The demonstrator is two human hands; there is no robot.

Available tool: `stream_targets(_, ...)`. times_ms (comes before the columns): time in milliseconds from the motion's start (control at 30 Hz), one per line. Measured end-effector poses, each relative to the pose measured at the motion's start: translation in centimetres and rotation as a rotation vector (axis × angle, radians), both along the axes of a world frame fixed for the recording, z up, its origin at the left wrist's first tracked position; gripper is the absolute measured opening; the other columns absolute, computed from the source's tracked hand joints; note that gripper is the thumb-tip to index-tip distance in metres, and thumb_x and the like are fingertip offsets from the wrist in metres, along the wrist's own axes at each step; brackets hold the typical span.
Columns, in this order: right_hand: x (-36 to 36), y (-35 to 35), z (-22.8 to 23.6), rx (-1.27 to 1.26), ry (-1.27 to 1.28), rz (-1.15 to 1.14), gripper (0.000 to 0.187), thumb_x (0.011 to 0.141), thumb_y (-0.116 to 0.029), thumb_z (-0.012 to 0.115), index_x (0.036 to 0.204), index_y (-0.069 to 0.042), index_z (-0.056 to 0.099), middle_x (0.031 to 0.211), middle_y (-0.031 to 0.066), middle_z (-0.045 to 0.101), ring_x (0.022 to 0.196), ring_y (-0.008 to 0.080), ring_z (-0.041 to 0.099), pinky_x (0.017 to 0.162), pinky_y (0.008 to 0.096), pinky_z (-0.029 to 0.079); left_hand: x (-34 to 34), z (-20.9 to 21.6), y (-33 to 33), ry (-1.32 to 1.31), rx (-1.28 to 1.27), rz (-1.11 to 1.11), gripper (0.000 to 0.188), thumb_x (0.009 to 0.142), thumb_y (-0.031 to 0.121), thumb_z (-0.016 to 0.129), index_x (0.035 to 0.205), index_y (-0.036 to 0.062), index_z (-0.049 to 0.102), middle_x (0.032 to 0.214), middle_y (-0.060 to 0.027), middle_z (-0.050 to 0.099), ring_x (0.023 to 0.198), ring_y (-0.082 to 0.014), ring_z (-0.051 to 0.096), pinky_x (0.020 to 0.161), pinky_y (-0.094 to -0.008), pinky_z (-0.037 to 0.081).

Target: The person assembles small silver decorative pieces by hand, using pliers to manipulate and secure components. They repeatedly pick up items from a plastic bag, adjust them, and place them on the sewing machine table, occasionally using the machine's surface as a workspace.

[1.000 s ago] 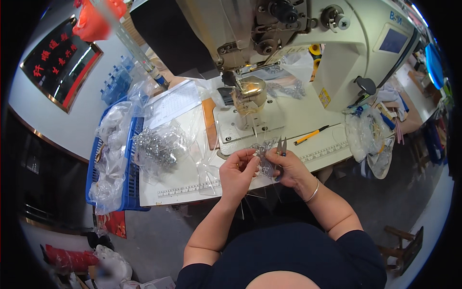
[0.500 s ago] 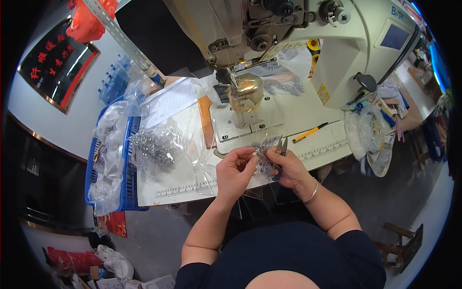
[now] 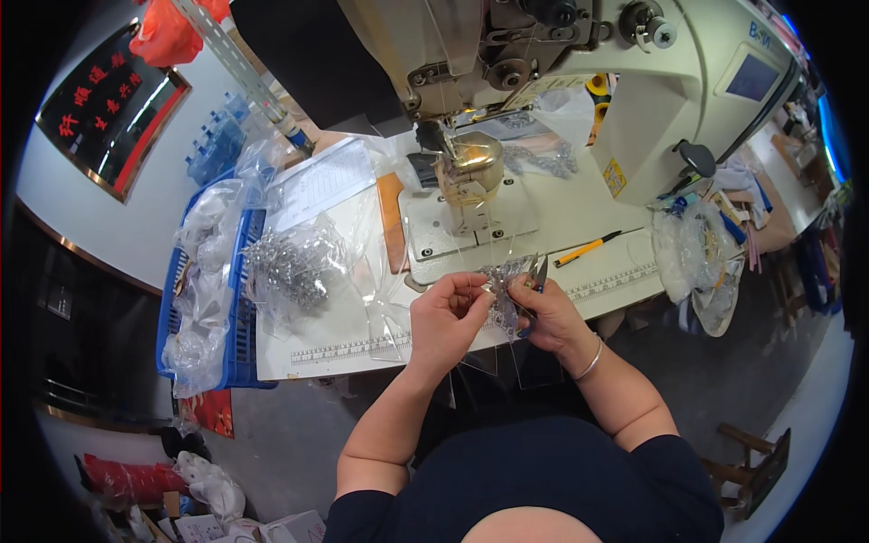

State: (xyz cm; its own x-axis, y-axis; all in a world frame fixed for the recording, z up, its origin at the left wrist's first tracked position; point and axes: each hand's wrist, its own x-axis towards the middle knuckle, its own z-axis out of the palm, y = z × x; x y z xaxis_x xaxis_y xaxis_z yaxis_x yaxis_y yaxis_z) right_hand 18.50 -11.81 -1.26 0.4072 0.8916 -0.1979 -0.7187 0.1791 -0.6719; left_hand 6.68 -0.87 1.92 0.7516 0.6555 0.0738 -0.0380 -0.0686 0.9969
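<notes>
Both hands meet at the table's front edge, below the sewing machine's needle area. My left hand [image 3: 445,317] is closed, with thumb and forefinger pinched at the edge of a silvery-grey, glittery piece of trim [image 3: 503,306]. In my right hand [image 3: 554,319] are small scissors [image 3: 540,271], blades pointing up and away from me. The right thumb also rests against the trim's right side. The scissors' handles are mostly hidden by the fingers. Thin threads hang below the trim. Behind the hands stands the white sewing machine [image 3: 670,100].
Left on the table [image 3: 353,369] lies a clear bag of silvery pieces [image 3: 303,271], beside a blue basket [image 3: 237,339] of plastic-wrapped goods. A written sheet [image 3: 321,185] lies further back. An orange-yellow pen-like tool [image 3: 587,249] is right of the machine plate. Plastic bags [image 3: 692,244] crowd the right end.
The whole view has shifted slightly. Both hands keep nearly the same hold on the trim and scissors, and the scissors' blades look closer together now.
</notes>
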Motion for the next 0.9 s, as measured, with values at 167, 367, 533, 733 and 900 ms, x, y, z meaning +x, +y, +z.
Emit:
stream_targets(167,0.0,0.0,-0.7,0.04,-0.007,0.02,0.014,0.085,-0.017,0.062,0.083,-0.005,0.055,0.073,-0.0013,0.052,0.06,0.0059,0.045,0.045,0.0191,0.035,-0.1,0.2,0.2,0.06,0.069,-0.035,0.026,0.077,-0.002,0.063,0.1,-0.0031,0.052,0.077,-0.0039,0.058,0.064,-0.0056,0.055,0.056,-0.0172,0.046)
stream_targets(367,-0.2,0.1,-0.8,0.019,-0.03,-0.001,0.013,0.084,-0.017,0.062,0.084,-0.005,0.057,0.073,0.0,0.054,0.058,0.006,0.045,0.045,0.0196,0.035,-0.4,0.1,1.0,0.029,-0.056,-0.108,0.037,0.077,-0.003,0.062,0.109,-0.0024,0.043,0.078,-0.0057,0.056,0.063,-0.008,0.055,0.055,-0.0187,0.045)
stream_targets(533,0.0,0.2,0.0,-0.016,-0.08,0.004,0.014,0.085,-0.018,0.062,0.084,-0.005,0.057,0.072,-0.0007,0.054,0.057,0.0053,0.046,0.044,0.019,0.034,-0.5,0.7,0.9,0.034,-0.123,-0.104,0.038,0.077,-0.002,0.063,0.11,-0.0028,0.043,0.079,-0.0064,0.057,0.063,-0.0092,0.055,0.054,-0.0194,0.045)
stream_targets(733,0.1,0.1,-0.1,-0.025,-0.059,0.014,0.014,0.085,-0.02,0.062,0.084,-0.006,0.058,0.072,-0.0019,0.054,0.057,0.0047,0.046,0.043,0.0184,0.034,-0.5,0.3,0.7,0.042,-0.048,-0.088,0.036,0.078,-0.003,0.063,0.109,-0.0031,0.044,0.078,-0.0073,0.058,0.063,-0.0095,0.056,0.054,-0.0196,0.046)
stream_targets(900,0.1,0.1,-0.2,-0.042,-0.033,0.022,0.012,0.085,-0.019,0.061,0.083,-0.007,0.057,0.073,-0.0021,0.054,0.058,0.0048,0.047,0.043,0.0188,0.034,-0.4,0.5,0.8,0.061,0.001,-0.09,0.035,0.077,-0.003,0.063,0.108,-0.003,0.045,0.077,-0.0078,0.059,0.063,-0.0094,0.057,0.055,-0.0197,0.046)
